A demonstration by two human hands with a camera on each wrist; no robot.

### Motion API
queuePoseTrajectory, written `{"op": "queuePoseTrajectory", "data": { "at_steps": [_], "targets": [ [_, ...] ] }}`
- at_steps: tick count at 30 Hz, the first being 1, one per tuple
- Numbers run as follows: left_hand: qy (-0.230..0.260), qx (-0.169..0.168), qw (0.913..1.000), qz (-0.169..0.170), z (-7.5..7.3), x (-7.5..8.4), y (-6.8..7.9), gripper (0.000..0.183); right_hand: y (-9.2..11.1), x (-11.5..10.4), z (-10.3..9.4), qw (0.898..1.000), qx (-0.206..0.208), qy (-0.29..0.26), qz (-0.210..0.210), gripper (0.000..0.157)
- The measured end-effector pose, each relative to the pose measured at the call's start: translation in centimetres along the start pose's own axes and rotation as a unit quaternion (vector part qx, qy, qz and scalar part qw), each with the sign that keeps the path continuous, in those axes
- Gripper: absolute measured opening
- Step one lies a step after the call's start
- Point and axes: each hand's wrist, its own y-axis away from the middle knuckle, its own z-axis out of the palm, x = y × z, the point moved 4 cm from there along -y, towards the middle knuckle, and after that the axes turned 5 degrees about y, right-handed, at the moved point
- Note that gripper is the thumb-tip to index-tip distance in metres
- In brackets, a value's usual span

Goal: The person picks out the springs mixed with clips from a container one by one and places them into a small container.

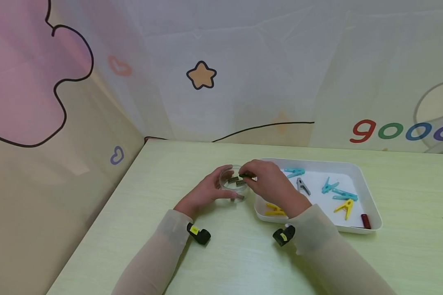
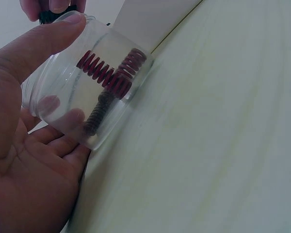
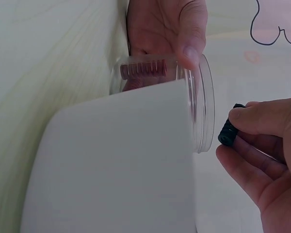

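Note:
My left hand [image 1: 210,187] holds a clear jar [image 2: 70,63] on the table, thumb on one side and fingers round the other. Inside the jar lie red springs [image 2: 99,70] and a dark spring [image 2: 98,114]. Between thumb and fingertips, my right hand [image 1: 269,180] pinches a dark green coil spring [image 3: 227,133]. That spring is just outside the jar's open mouth in the right wrist view, and over the rim in the head view.
Right of the jar stands a white tray [image 1: 354,172], partly under my right forearm. It contains several blue clips [image 1: 328,186], a grey clip [image 1: 302,186], yellow clips [image 1: 345,208] and a dark red spring [image 1: 366,221]. A printed cloth wall [image 1: 251,73] borders the table's back.

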Motion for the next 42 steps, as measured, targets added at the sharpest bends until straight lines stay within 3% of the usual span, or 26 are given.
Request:
{"op": "queuePoseTrajectory", "data": {
  "at_steps": [8,42],
  "targets": [
    [0.017,-0.001,0.9999,0.004,-0.03,0.21,0.15,0.088,-0.10,-0.22,0.30,1.000,-0.003,0.001,-0.005,0.020],
    [0.006,-0.002,1.0000,0.003,0.09,0.22,0.22,0.086,0.18,-0.44,0.49,0.999,0.007,0.021,-0.028,0.018]
  ]
}}
